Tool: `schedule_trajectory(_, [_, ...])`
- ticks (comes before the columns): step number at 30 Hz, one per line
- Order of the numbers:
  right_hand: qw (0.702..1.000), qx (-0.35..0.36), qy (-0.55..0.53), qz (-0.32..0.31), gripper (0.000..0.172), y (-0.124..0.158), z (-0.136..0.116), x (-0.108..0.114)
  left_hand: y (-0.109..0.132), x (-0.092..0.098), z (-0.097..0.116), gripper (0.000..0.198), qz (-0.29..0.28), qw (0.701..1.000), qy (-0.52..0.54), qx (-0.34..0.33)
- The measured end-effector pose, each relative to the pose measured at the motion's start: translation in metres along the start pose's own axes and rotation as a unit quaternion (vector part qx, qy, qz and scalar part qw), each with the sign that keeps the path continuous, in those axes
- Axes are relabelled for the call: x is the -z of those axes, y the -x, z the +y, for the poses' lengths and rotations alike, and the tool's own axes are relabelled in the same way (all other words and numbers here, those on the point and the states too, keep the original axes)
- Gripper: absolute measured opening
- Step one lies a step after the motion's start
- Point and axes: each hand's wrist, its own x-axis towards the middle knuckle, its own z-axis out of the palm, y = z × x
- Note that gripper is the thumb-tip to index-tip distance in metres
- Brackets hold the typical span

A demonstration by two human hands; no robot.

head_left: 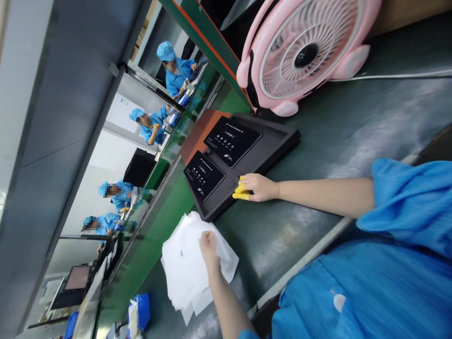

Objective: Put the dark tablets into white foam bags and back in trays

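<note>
My right hand, with yellow finger cots on its fingertips, is curled on the near rim of a black foam tray. In the tray lie two black panels with white printing, one and another side by side. My left hand is closed on a loose pile of white sheets lying on the dark green bench beside the tray. Both arms are bare below blue sleeves.
A pink fan stands just beyond the tray, its white cable trailing along the bench. A green conveyor belt runs past the tray. Several people in blue work on its far side. A blue-and-white object lies beyond the sheets.
</note>
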Motion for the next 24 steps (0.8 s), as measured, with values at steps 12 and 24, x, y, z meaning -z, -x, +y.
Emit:
schedule_trajectory(12, [1.0,-0.018,-0.025,0.004,0.029,0.0,0.001,0.006,0.022,-0.064,0.018,0.016,-0.207,0.974,-0.052,-0.083])
schedule_trajectory(24, [0.998,0.006,-0.058,-0.008,0.027,0.0,-0.007,0.006,0.003,-0.095,0.017,0.047,-0.042,0.971,-0.212,-0.105])
